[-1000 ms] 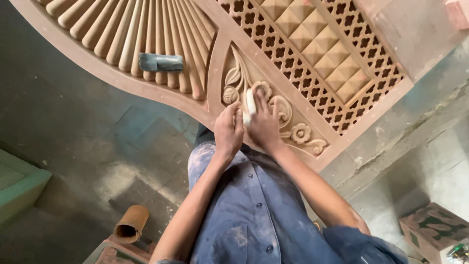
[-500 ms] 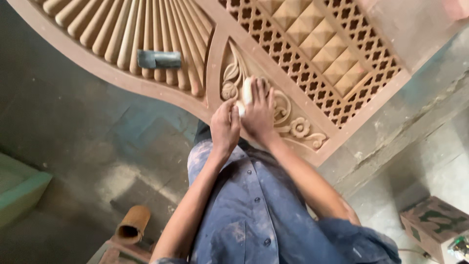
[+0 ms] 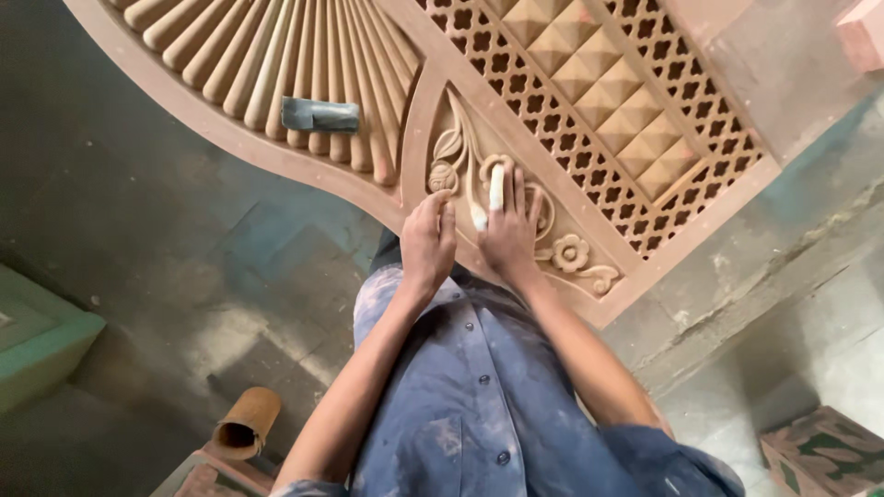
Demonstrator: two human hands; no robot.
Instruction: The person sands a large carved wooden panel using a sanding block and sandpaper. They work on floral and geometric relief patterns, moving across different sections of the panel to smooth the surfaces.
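The person stands over a large carved reddish-brown wooden panel (image 3: pixel 645 267), both hands down on its floral relief; the right hand (image 3: pixel 509 230) lies flat on the carved flower-and-vine section (image 3: pixel 562 248), its fingers spread and pressing a small whitish piece of sanding paper (image 3: pixel 495 189) against the wood, the piece showing between the fingers and at the thumb side; the grip there is a flat press rather than a pinch. The left hand (image 3: pixel 428 244) sits just beside it, touching the panel's curved edge near a carved bud (image 3: pixel 443 176), fingers together and curled lightly on the wood; whether it holds anything I cannot tell.

The whitish piece is on the floral carving, between the fluted fan section (image 3: pixel 276 55) to the left and the pierced lattice with raised pyramid blocks (image 3: pixel 589 83) to the right; a small dark grey rectangular block (image 3: pixel 319 114) lies on the fluted ribs, well apart from the hands.

Below, the person's dusty blue buttoned shirt (image 3: pixel 479 396) fills the lower middle; a rolled brown tube of paper (image 3: pixel 246 422) rests on the grey dusty floor (image 3: pixel 166 276) at the lower left; a pale green box corner (image 3: pixel 41 345) stands at the left edge, and a patterned green-and-brown box (image 3: pixel 824 456) at the lower right.
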